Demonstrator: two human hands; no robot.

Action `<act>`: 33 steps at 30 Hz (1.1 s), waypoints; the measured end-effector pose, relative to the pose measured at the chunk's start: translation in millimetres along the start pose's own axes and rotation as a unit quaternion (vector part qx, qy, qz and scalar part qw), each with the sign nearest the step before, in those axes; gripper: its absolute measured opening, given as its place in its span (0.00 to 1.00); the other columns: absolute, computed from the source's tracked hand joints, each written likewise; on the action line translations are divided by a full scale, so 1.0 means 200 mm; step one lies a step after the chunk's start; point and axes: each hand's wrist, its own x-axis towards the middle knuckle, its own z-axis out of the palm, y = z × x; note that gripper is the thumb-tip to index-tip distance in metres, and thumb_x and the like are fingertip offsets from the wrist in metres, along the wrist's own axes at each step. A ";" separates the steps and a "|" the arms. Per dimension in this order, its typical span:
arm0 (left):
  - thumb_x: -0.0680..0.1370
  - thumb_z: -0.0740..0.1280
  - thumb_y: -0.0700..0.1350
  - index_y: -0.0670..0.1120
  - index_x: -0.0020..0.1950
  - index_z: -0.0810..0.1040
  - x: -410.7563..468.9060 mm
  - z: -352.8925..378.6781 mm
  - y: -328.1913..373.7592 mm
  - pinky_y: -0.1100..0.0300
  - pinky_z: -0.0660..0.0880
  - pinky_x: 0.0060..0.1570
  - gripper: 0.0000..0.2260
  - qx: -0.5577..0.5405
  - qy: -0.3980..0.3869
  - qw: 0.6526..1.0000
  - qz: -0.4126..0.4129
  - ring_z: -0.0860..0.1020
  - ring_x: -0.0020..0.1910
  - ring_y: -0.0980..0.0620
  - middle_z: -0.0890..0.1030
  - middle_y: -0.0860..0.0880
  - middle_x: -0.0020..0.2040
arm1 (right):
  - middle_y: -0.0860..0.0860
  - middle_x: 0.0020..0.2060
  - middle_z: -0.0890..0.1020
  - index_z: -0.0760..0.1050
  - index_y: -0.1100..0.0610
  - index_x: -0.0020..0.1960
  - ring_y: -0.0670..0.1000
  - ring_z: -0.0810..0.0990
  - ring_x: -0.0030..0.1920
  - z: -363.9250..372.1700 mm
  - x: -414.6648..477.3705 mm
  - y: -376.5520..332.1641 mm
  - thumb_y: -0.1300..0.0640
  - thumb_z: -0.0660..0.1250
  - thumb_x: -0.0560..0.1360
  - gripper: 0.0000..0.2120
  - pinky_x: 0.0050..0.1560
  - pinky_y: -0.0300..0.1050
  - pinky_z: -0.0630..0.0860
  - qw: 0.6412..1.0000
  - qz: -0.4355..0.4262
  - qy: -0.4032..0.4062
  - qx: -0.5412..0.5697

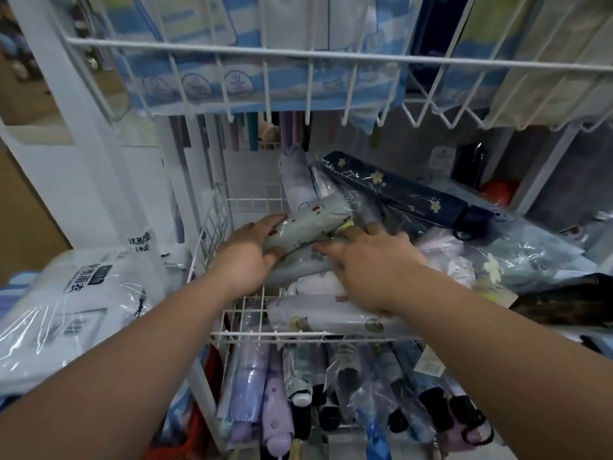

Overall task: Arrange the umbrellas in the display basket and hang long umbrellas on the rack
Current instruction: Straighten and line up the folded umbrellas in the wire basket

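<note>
Head view looks down into a white wire rack point(83, 104) with stacked baskets. Top basket point(298, 56) holds flat packets in blue and white stripes with round icons; their print is too blurred to read. Middle basket point(265, 334) is the display basket, its left part bare wire, its right part piled with folded umbrellas in clear sleeves. Below it, a lower basket point(212, 386) holds a row of folded umbrellas point(331, 393) lying side by side, handles toward the camera, in lilac, blue, grey and black.

Left of the rack lies a heap of clear-wrapped raincoat packs point(66, 300); one label carries large dark Chinese characters, of which 雨衣 can be read, and a smaller pack behind shows more characters, partly cut off.

On the pile, a navy umbrella point(408, 194) with pale flowers lies tilted at the back right. A white umbrella point(318, 315) with small prints lies along the front rim.

Both bare arms reach in from below. Left hand point(248, 250) is curled around the near end of a pale green umbrella point(311, 224) with small dark-red prints, thumb on top and fingers underneath, holding it. This umbrella lies across the middle of the pile, tilted up to the right. Right hand point(368, 263) lies palm down, fingers spread and flat, pressing on the pile just beside the green umbrella and touching its lower edge and a grey one beneath; it grips nothing.
</note>
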 end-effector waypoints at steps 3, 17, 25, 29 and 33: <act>0.79 0.69 0.48 0.61 0.75 0.65 -0.02 -0.04 0.03 0.52 0.76 0.59 0.26 -0.029 0.015 0.999 0.015 0.78 0.59 0.45 0.78 0.48 0.64 | 0.52 0.77 0.62 0.49 0.33 0.77 0.63 0.56 0.76 -0.02 -0.01 -0.01 0.46 0.56 0.82 0.27 0.69 0.80 0.49 1.000 0.005 -0.010 -0.021; 0.82 0.66 0.41 0.65 0.79 0.58 -0.10 -0.08 -0.04 0.58 0.67 0.72 0.32 -0.297 0.070 0.948 -0.086 0.69 0.74 0.52 0.65 0.58 0.78 | 0.49 0.74 0.70 0.65 0.46 0.77 0.55 0.71 0.70 -0.22 0.22 -0.02 0.45 0.63 0.81 0.25 0.70 0.50 0.69 0.986 -0.081 -0.136 0.053; 0.83 0.62 0.36 0.59 0.82 0.52 -0.12 -0.02 -0.09 0.71 0.62 0.60 0.34 -0.194 0.029 0.967 -0.163 0.68 0.74 0.49 0.64 0.52 0.79 | 0.46 0.75 0.70 0.64 0.44 0.77 0.53 0.71 0.71 -0.13 0.25 0.01 0.44 0.65 0.80 0.26 0.70 0.48 0.69 0.984 -0.100 -0.108 0.102; 0.83 0.61 0.38 0.61 0.81 0.50 -0.10 -0.01 -0.08 0.65 0.67 0.57 0.34 -0.140 0.027 0.973 -0.184 0.73 0.70 0.44 0.64 0.50 0.79 | 0.47 0.73 0.72 0.65 0.44 0.76 0.53 0.73 0.68 -0.13 0.23 0.04 0.46 0.66 0.80 0.26 0.66 0.47 0.72 0.983 -0.098 -0.083 0.129; 0.83 0.60 0.41 0.64 0.81 0.42 -0.07 -0.02 -0.07 0.55 0.75 0.51 0.36 -0.015 -0.020 0.976 -0.215 0.78 0.61 0.38 0.66 0.39 0.76 | 0.46 0.71 0.74 0.65 0.41 0.75 0.53 0.76 0.64 -0.13 0.23 0.05 0.45 0.68 0.79 0.26 0.64 0.48 0.74 0.983 -0.101 -0.059 0.140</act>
